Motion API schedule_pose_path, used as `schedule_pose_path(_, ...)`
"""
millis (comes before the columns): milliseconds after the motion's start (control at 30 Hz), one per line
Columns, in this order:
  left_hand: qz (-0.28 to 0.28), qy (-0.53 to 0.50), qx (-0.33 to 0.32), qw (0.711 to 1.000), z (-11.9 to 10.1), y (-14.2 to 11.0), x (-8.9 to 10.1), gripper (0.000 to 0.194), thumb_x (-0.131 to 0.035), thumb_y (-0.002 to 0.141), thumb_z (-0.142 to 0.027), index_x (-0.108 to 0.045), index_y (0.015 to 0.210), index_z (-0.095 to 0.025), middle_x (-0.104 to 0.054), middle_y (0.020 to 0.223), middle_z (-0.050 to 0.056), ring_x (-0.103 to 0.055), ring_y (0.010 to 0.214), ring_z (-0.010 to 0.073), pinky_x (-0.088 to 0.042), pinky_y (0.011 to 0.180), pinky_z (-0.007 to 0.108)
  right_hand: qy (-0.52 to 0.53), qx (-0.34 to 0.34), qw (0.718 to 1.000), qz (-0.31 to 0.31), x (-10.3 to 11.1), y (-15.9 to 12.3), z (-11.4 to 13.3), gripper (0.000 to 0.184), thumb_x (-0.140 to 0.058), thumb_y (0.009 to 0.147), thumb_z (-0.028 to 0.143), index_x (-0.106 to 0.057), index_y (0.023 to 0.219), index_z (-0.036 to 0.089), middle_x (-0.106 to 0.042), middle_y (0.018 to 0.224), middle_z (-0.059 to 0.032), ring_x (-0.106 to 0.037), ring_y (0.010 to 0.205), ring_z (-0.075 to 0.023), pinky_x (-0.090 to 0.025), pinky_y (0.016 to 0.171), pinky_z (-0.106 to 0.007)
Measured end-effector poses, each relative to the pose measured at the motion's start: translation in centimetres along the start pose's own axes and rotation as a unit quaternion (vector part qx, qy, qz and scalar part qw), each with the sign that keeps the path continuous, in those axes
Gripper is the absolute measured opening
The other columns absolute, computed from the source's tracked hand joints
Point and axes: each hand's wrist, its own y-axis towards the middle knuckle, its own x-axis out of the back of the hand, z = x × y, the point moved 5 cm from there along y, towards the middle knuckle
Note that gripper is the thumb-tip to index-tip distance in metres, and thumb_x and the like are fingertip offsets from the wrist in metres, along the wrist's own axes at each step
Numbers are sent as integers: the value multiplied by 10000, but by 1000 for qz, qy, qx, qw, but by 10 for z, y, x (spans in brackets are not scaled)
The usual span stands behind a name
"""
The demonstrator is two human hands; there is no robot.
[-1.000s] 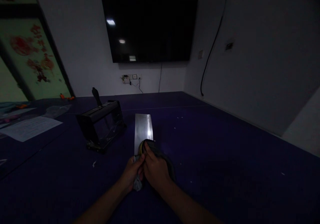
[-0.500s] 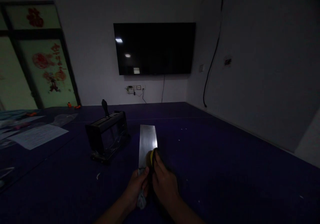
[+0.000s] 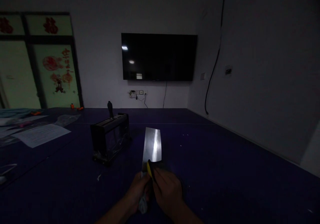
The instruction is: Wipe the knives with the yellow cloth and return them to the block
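My left hand [image 3: 136, 190] is closed around the handle of a cleaver [image 3: 152, 143], whose broad shiny blade points away from me. Something pale and crinkled, like plastic wrap, covers the handle [image 3: 143, 204]. Fingers of my right hand [image 3: 170, 189] grip a yellow-and-black pad [image 3: 149, 168] at the lower end of the blade, close to the left thumb. The exact kind of pad is hard to make out in the dim light. Left of the cleaver stands a black knife block [image 3: 98, 140] with a black handle [image 3: 110, 108] sticking up from it.
The purple tabletop [image 3: 212, 170] reaches to the wall. Printed paper [image 3: 43, 135] and clear plastic bags [image 3: 67, 119] lie at the left. Small orange items [image 3: 72, 106] sit at the far edge. A television [image 3: 160, 57] hangs on the wall; a cable [image 3: 215, 63] hangs at the right.
My right hand has drawn the pad down the blade toward the handle and turned it. The whole view has shifted slightly; my left hand keeps its hold.
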Motion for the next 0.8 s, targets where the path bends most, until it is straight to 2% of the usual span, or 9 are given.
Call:
schedule_pose_path(67,2,11,-8,1000,2,1,1,598,-639,479,-735,-436,511,-173,-327,315,-84,-304,248,46,-193,296,169,7,-12,1000,14,1,3,-1,312,-371,848,152,-657,971,171,-702,905,-109,-638,806,-225,-522,737,-392)
schedule_pose_path(167,-7,25,-15,1000,1,2,2,615,-607,471,-766,-440,505,-175,-316,299,-84,-286,235,48,-192,285,173,30,-8,999,42,-1,5,-3,313,-406,831,144,-615,1062,173,-677,1001,-95,-596,940,-236,-479,850,-444)
schedule_pose_path(333,-31,45,2,998,1,2,1,664,-430,573,-826,-440,475,-169,-340,301,-58,-311,237,58,-230,288,178,71,31,994,76,-15,-1,-8,502,-409,794,106,-444,1294,128,-587,1209,-114,-495,1146,-227,-432,959,-445)
schedule_pose_path(467,-30,28,18,999,8,6,3,693,-363,574,-855,-445,482,-173,-355,313,-51,-315,236,68,-237,275,187,99,30,988,110,-23,-3,-11,636,-373,720,6,-409,1336,162,-547,1273,-83,-455,1192,-204,-442,964,-405)
schedule_pose_path(633,-15,32,34,999,12,8,5,694,-374,585,-846,-416,421,-174,-352,301,-40,-313,229,66,-226,269,186,101,61,980,162,-26,0,-7,519,-388,812,36,-466,1298,200,-533,1295,-64,-449,1184,-200,-461,931,-386)
schedule_pose_path(800,6,34,11,999,6,5,3,702,-407,570,-840,-381,356,-172,-335,286,-32,-329,234,63,-201,274,180,73,54,980,179,-27,0,-6,456,-423,838,51,-505,1260,203,-497,1330,-68,-459,1159,-203,-461,912,-374)
